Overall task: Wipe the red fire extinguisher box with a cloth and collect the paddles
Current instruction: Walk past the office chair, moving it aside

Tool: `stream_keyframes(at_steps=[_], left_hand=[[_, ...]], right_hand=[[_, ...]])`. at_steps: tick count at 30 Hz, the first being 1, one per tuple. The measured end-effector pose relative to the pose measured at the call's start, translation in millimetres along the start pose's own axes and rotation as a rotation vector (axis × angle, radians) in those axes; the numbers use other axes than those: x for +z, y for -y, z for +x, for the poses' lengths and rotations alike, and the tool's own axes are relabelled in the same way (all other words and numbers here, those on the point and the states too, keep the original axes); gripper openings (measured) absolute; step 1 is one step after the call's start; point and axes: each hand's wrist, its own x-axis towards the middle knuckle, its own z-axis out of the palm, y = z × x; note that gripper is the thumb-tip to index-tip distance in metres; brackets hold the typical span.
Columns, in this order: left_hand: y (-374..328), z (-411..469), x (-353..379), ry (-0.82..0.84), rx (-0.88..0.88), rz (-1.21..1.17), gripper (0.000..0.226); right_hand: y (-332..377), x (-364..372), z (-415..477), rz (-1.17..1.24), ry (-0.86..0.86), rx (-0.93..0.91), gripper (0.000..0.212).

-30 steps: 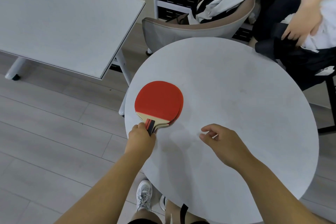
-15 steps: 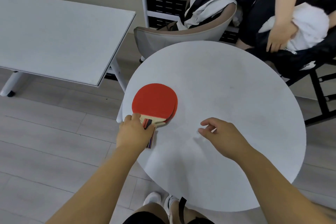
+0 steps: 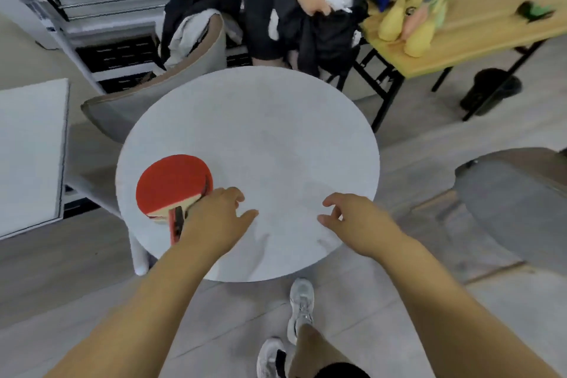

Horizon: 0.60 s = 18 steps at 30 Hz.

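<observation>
The paddles (image 3: 171,184) lie stacked, red face up, near the left edge of the worktop (image 3: 276,132), handles toward me. My left hand (image 3: 214,218) rests against their handle side, fingers loose and wrapped round nothing. My right hand (image 3: 352,218) hovers empty, slackly curled. I'd best close round both handles together, thumb on top, so that neither paddle slides off.

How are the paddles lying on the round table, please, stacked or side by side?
Stacked. The paddles lie flat on the round table, a second red blade's edge showing beneath the top one.
</observation>
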Motion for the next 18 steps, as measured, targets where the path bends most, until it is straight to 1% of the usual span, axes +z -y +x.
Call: stream_keyframes(at_steps=[3, 6, 9, 13, 18], left_hand=[[-44.6, -8.4, 17.8, 0.117, 0.137, 0.051, 0.039], [-99.2, -20.6, 41.0, 0.237, 0.299, 0.082, 0.041], [-160.3, -37.9, 65.6, 0.304, 0.457, 0.115, 0.041], [-252.7, -68.9, 110.6, 0.39, 0.639, 0.124, 0.045], [-375.9, -136.7, 179.0, 0.448, 0.86, 0.188, 0.04]], right_hand=[[-43.1, -3.7, -50.1, 0.042, -0.04, 0.126, 0.041], [-92.8, -7.2, -101.1, 0.082, -0.12, 0.272, 0.041], [-142.6, -8.5, -155.8, 0.148, -0.185, 0.415, 0.046], [-209.0, -10.7, -235.2, 0.25, -0.297, 0.598, 0.047], [-294.5, -8.6, -344.3, 0.325, -0.414, 0.812, 0.047]])
